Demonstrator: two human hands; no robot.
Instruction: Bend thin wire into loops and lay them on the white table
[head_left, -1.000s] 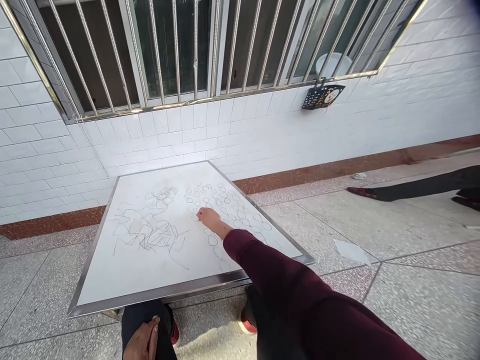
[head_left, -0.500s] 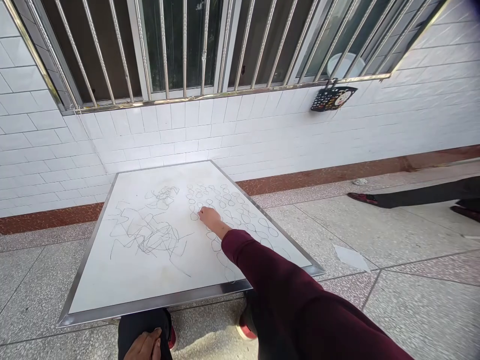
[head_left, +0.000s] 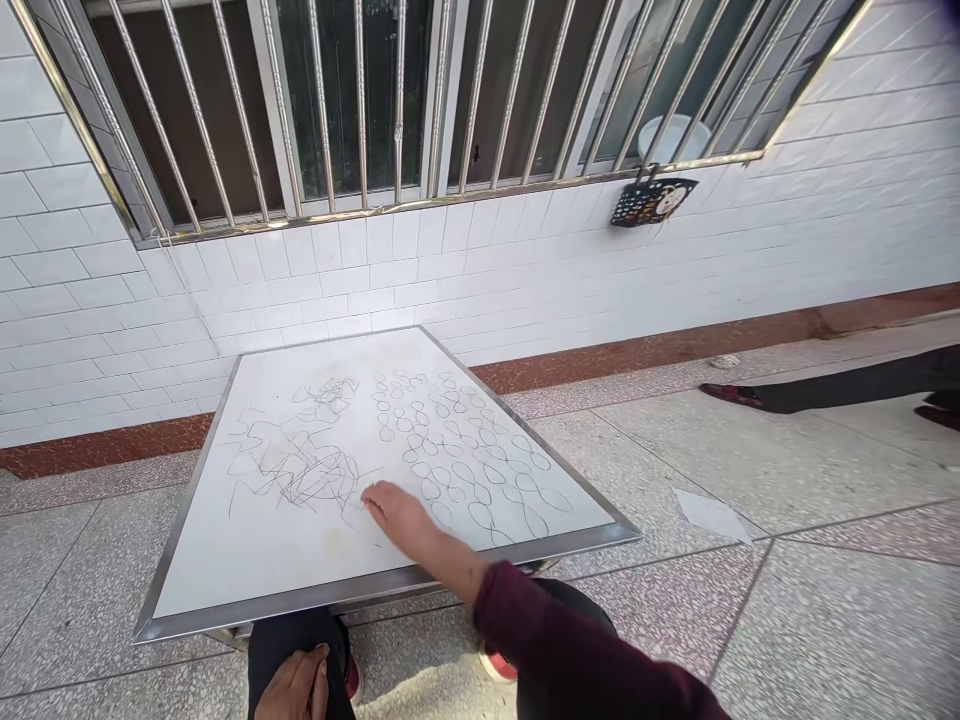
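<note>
The tabletop (head_left: 247,570) is white, the loops (head_left: 481,487) dark, the sleeve (head_left: 559,640) maroon, the bag (head_left: 637,205) white-dotted black.

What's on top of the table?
Left: tangled strands, with a smaller clump farther back. Right: thin loops in rows. The right hand is near the tangle's right side; whatever lies beneath it is hidden.

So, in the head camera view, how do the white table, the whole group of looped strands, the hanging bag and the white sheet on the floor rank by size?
1. White table
2. Group of looped strands
3. Hanging bag and white sheet: too alike to rank
</note>
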